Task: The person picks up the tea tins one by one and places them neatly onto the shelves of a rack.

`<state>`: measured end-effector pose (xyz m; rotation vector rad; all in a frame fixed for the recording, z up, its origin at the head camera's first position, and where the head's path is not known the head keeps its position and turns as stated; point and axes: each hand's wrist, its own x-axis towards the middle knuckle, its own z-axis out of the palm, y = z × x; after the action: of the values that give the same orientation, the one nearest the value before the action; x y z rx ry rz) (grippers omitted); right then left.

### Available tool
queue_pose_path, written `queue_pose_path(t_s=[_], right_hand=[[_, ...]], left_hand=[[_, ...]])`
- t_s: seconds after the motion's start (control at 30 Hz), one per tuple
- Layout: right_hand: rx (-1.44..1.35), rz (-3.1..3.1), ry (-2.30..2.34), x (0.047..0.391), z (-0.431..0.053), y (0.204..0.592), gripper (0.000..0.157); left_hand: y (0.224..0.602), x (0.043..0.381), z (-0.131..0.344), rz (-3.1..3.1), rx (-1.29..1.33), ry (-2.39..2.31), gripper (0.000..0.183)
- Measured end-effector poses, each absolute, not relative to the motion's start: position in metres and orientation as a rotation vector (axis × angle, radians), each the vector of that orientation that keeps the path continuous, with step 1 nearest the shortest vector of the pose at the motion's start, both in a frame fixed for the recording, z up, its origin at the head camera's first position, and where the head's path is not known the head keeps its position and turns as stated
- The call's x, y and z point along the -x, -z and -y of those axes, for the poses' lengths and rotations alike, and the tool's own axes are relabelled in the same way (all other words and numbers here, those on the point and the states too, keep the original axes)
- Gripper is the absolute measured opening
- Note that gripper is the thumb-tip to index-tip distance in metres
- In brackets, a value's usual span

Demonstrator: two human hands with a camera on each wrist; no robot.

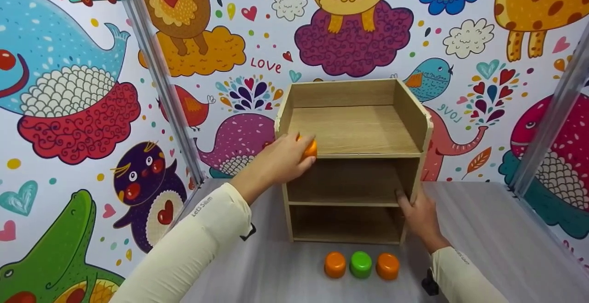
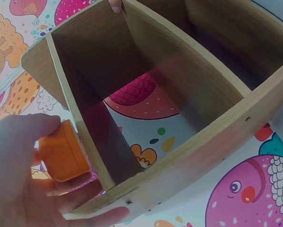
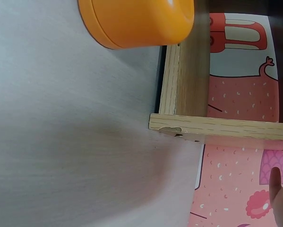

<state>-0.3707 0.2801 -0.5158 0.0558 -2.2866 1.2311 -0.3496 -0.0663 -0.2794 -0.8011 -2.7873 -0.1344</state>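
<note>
My left hand pinches a small orange round plastic piece between thumb and fingers, at the front left corner of the top board. The piece looks like a jar lid or small tub, with a rounded edge and a groove. A wooden three-tier shelf stands upright before me. My right hand grips its right side panel, thumb on the inside and fingers around the outside. In the right wrist view only some fingertips show beside the panel.
In front of the shelf stand an orange piece, a green piece and another orange piece in a row on the grey tabletop. Cartoon-printed walls enclose the back and sides, with metal posts at the corners.
</note>
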Motion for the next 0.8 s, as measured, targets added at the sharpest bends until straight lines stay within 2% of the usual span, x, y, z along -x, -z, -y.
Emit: queue_pose_path(t_s=[0.27, 0.8], right_hand=[[-0.039, 2.295, -1.2, 0.368, -0.279, 0.513, 0.061], [-0.036, 2.305, -1.21, 0.368, -0.28, 0.515, 0.064]], left_hand=[[0.277, 0.357, 0.062, 2.79, 0.747, 0.103, 0.054], [0.274, 0.368, 0.058, 2.779, 0.704, 0.061, 0.051]])
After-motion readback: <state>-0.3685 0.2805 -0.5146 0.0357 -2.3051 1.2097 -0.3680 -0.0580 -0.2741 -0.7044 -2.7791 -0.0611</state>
